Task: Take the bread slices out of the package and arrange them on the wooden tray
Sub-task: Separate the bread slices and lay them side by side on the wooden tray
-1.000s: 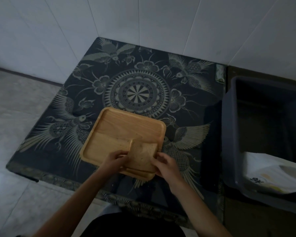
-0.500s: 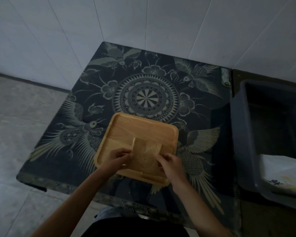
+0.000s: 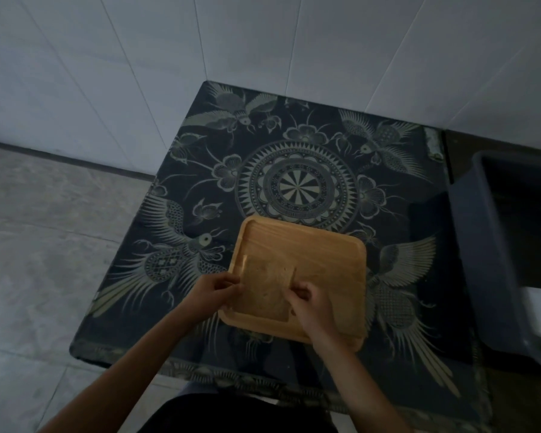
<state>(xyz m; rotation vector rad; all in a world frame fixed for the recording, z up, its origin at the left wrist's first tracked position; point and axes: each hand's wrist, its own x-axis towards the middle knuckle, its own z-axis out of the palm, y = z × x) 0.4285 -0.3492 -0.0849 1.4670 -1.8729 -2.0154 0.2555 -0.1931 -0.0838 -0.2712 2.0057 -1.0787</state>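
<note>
While both hands, left hand [image 3: 216, 291] and right hand [image 3: 310, 303], pinch its edges, the bread slice [image 3: 266, 287] now lies shifted toward the wooden tray [image 3: 325, 260]'s left side; placement nearly complete.

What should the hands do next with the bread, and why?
Probably let go and lift away. The bread slice already lies on the wooden tray, near its left edge, with the left hand and right hand pinching its sides.
</note>
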